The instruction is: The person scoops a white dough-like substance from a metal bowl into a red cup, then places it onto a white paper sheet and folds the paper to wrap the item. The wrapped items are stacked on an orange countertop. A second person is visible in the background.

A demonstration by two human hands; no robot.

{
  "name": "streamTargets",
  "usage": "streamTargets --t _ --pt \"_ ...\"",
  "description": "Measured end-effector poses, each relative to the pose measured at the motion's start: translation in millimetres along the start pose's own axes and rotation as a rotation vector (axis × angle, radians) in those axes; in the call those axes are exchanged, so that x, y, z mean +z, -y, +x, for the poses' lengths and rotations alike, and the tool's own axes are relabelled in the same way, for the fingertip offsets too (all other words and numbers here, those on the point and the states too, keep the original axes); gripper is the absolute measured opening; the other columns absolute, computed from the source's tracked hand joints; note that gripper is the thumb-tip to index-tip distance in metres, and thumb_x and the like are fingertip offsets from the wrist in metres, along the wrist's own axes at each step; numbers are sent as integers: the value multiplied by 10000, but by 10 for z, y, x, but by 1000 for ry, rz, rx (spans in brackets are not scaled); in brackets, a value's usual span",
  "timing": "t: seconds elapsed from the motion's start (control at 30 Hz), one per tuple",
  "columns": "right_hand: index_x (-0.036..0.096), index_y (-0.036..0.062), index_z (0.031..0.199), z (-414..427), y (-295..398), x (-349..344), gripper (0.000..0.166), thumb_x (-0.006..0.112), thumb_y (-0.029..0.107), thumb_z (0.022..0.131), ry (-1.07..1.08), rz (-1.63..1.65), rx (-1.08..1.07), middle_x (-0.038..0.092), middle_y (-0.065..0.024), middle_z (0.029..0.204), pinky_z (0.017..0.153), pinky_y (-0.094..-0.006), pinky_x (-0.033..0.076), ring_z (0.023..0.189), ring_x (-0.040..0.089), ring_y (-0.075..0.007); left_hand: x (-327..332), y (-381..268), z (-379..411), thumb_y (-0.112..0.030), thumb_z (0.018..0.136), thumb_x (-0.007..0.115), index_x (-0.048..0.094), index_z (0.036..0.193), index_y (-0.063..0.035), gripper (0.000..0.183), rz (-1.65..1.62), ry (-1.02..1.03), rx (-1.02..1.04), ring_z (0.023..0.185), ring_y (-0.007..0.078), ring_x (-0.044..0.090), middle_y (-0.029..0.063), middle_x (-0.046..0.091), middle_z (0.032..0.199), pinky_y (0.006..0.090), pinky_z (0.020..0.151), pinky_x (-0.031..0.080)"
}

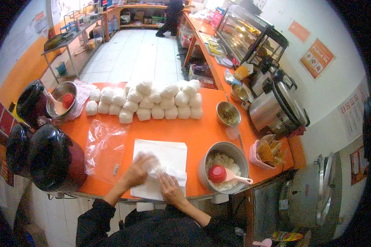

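Observation:
White wrapping paper [160,146] lies on the orange table before me, with a small pale mound of what looks like rice [157,167] near its middle. Motion blurs my left hand [143,166], which is over the paper at the mound's left; whether it grips anything is unclear. My right hand [172,187] rests on the paper's lower right part, fingers extended towards the mound, beside a crease. To the right stands a metal pot [203,173] of cooked rice [227,160]. A pink rice paddle [235,177] and a red cup [217,173] lie on that rice.
White wrapped bundles [157,102] are stacked along the table's far side. Clear plastic [103,148] and dark rice cookers [51,157] are at left. A metal bowl [228,114], pink basket [261,159] and large steel cooker [273,108] stand right. A person [172,15] stands far back.

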State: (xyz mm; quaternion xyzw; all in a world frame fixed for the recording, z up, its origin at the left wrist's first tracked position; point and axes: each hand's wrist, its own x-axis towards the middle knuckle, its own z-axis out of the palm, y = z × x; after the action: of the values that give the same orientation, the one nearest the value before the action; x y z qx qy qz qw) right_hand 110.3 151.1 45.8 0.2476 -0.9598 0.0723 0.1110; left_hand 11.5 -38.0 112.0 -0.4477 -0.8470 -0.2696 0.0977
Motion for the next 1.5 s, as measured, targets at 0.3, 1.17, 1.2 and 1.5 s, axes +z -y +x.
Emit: streamTargets --t 0.3,1.17,1.2,1.5 --pt "509 -53 1050 -244 -351 116 316 542 166 825 75 -104 -105 537 -165 1044 796 -368 474 905 569 -287 771 -100 -471 -224 737 590 519 1169 -43 474 363 70 169 993 246 535 111 546 1078 325 873 456" --pt "495 -51 1095 393 306 85 351 556 204 861 -82 1137 927 571 -169 964 760 -351 455 881 582 -234 780 118 -290 -222 785 635 537 1039 -17 341 -1947 -38 -1224 738 229 605 89 601 866 358 622 526" --pt "425 -52 1134 379 271 75 406 548 237 876 -154 1213 853 566 -192 998 773 -346 456 913 576 -226 558 -114 -107 -268 807 593 537 1034 -11 347 -2108 -169 -1201 755 233 604 87 600 858 366 663 525" --pt "532 9 1010 442 -307 137 318 590 269 837 47 509 422 550 -169 1043 848 -378 429 958 550 -291 464 -804 -397 -171 797 557 453 1080 31 363 -1331 -688 -1123 1064 280 462 160 435 1102 372 820 474"
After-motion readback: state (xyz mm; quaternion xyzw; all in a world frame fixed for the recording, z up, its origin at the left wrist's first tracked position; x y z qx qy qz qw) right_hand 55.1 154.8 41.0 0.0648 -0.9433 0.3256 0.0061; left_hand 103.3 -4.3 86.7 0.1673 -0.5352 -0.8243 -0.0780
